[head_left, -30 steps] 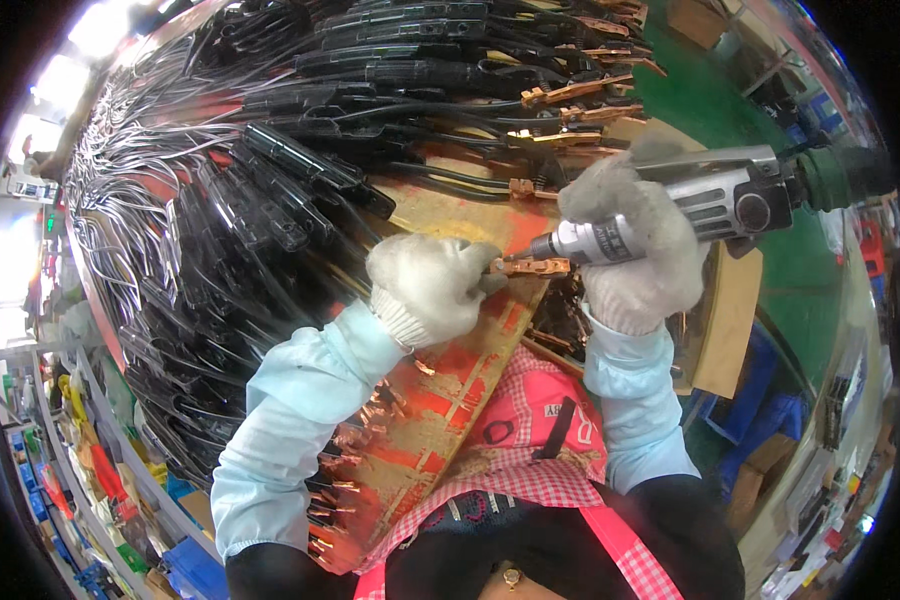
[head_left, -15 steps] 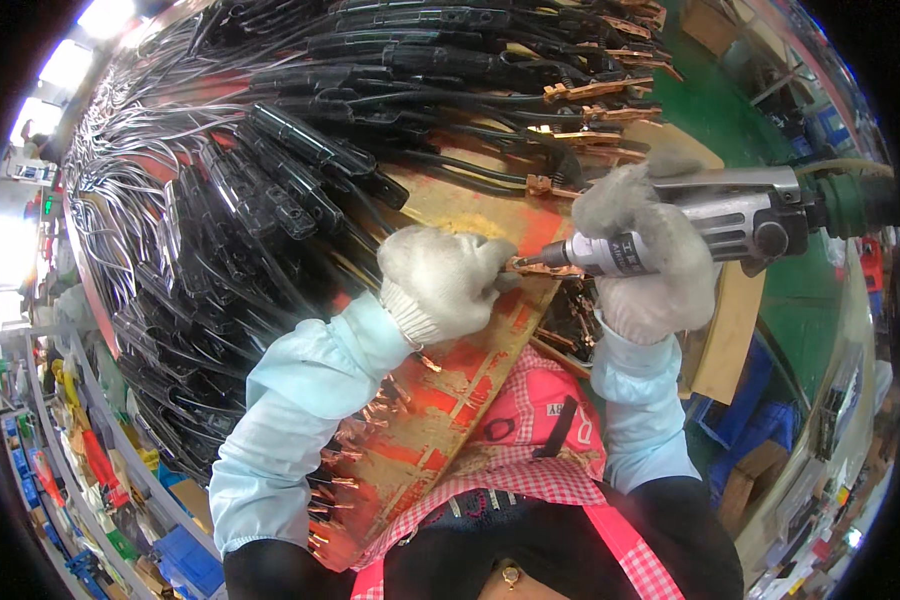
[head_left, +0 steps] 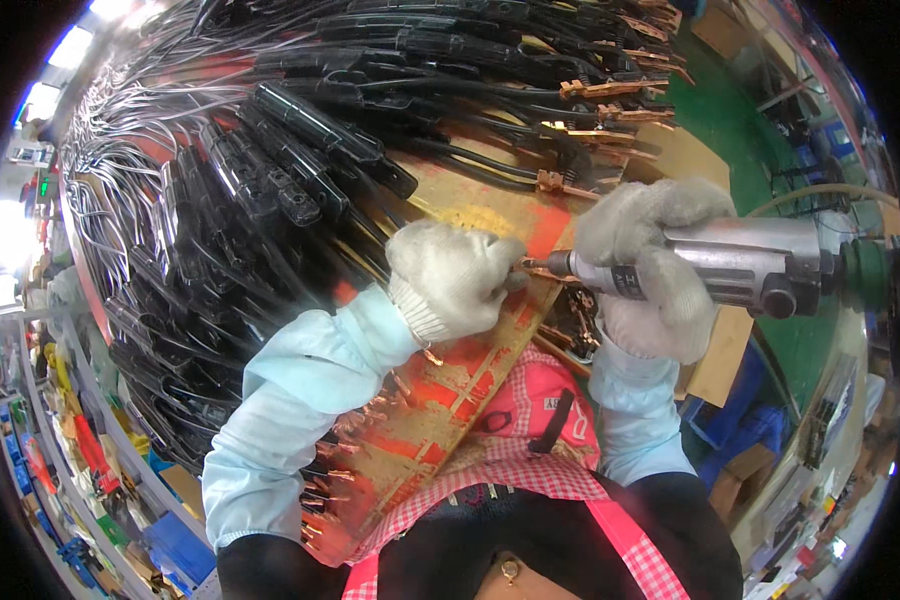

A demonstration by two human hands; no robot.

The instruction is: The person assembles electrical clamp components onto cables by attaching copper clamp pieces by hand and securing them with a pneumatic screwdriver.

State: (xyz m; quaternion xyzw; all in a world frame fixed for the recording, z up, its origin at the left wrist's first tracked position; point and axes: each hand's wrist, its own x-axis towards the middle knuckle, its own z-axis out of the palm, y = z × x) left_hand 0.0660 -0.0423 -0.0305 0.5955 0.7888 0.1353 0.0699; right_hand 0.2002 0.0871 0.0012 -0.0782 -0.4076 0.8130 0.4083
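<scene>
My left hand (head_left: 452,278), in a white knitted glove, is closed on a small copper piece (head_left: 520,265) whose tip shows at the fingers; the rest is hidden. My right hand (head_left: 660,265), gloved too, wraps round a silver powered screwdriver (head_left: 755,262) held nearly level. Its bit points left and meets the copper piece. Just beyond my hands, black cables with copper clamp ends (head_left: 560,182) lie side by side. Left of my left hand is a heap of black plastic handles (head_left: 310,125) on cables.
A worn red and yellow board (head_left: 440,400) lies under my hands. Copper parts (head_left: 575,322) fill a box beneath the screwdriver. Bare copper wire ends (head_left: 340,475) stick out near my left forearm. A hose (head_left: 820,190) runs behind the screwdriver, and cardboard (head_left: 720,355) stands at right.
The screwdriver's rear end has swung toward me, and its bit sits closer to my left fingers. My left hand keeps its grip, almost in the same place.
</scene>
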